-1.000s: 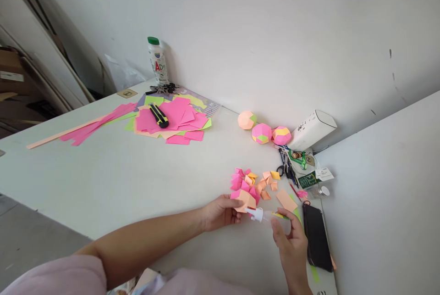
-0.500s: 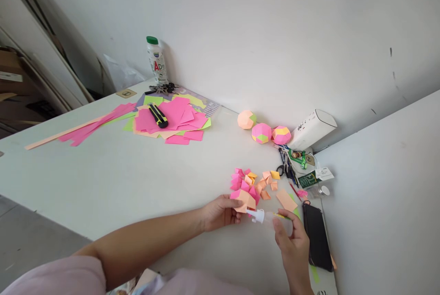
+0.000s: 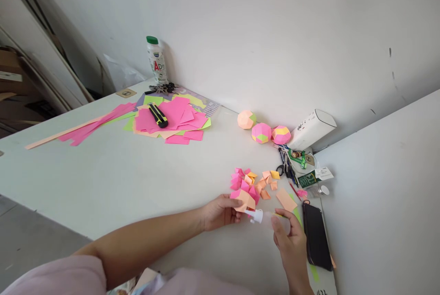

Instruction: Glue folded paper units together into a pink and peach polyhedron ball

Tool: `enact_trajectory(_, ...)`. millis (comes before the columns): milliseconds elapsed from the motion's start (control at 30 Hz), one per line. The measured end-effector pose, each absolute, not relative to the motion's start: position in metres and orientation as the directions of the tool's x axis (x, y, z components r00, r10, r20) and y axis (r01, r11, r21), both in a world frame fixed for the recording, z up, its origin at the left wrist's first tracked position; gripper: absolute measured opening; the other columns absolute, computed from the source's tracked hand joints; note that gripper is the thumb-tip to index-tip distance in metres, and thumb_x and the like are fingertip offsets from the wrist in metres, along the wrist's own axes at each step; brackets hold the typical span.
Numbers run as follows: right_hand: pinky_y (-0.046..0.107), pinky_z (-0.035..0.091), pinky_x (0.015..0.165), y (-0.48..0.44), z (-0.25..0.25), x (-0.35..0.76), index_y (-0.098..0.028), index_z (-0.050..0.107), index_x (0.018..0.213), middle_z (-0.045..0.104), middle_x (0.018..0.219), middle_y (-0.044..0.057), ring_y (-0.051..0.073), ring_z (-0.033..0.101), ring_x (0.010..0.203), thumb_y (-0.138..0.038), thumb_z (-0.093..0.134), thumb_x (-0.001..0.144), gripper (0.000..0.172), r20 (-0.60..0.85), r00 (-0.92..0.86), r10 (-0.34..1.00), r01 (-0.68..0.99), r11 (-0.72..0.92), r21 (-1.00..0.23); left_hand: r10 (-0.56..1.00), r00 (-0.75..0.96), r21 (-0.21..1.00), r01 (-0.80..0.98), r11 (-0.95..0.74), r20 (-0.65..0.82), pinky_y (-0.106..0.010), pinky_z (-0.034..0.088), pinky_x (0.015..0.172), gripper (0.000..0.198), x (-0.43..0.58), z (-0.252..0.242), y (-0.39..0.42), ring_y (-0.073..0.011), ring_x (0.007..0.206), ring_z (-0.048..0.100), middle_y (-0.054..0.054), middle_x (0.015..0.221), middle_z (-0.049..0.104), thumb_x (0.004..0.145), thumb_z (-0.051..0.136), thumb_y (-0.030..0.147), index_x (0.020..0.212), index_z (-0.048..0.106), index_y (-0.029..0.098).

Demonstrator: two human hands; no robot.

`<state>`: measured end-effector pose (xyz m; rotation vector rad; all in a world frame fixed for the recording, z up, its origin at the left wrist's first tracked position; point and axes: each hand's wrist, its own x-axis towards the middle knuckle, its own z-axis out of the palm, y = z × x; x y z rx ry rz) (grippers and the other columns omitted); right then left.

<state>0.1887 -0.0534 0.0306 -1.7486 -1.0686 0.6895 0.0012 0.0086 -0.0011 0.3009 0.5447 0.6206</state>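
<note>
My left hand is closed on a partly built paper piece of orange and pink folded facets, held just above the white table. My right hand grips a small clear glue bottle with a white nozzle. The nozzle tip touches the lower edge of the paper piece. A heap of small pink, orange and yellow folded paper units lies just beyond my hands.
Three finished paper balls sit by the wall beside a white box. A black phone, scissors and small clutter lie at right. Coloured sheets with a utility knife, keys and a bottle are farther left.
The glue bottle's nozzle has shifted slightly left, closer onto the paper piece. My left hand has stayed where it was.
</note>
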Motion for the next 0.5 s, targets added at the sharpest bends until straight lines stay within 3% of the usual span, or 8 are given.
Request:
enact_trajectory(100,0.020,0.020,0.035,-0.0535,0.0308,0.1895,-0.018,0.061,0.088,0.031,0.041,-0.010,0.009,0.027,0.036,-0.061,0.068,0.062,0.051,-0.085,0.444,0.892,0.307,-0.240,-0.921,0.622,0.683,0.428,-0.466,0.774,-0.382,-0.025,0.038,0.060,0.018,0.0012,-0.0006,0.0087,-0.0096,0.057,0.047,-0.006,0.070,0.061,0.065,0.074,0.022,0.077,0.069,0.009)
enact_trajectory(400,0.019,0.020,0.035,-0.0539,0.0332,0.1935,-0.016,0.060,0.091,0.033,0.039,-0.010,0.008,0.027,0.034,-0.056,0.069,0.065,0.049,-0.152,0.392,0.907,0.262,-0.269,-0.927,0.621,0.698,0.456,-0.450,0.767,-0.356,-0.025,0.039,0.061,0.025,0.0004,-0.0011,0.0085,-0.0106,0.061,0.050,-0.011,0.083,0.065,0.067,0.074,0.025,0.085,0.070,0.008)
enact_trajectory(500,0.019,0.019,0.033,-0.0535,0.0315,0.1928,-0.015,0.061,0.088,0.032,0.039,-0.010,0.007,0.026,0.033,-0.057,0.067,0.066,0.047,-0.092,0.424,0.901,0.295,-0.233,-0.927,0.622,0.699,0.455,-0.454,0.767,-0.352,-0.025,0.039,0.061,0.025,0.0004,-0.0010,0.0083,-0.0106,0.061,0.050,-0.010,0.082,0.064,0.066,0.074,0.024,0.085,0.070,0.008)
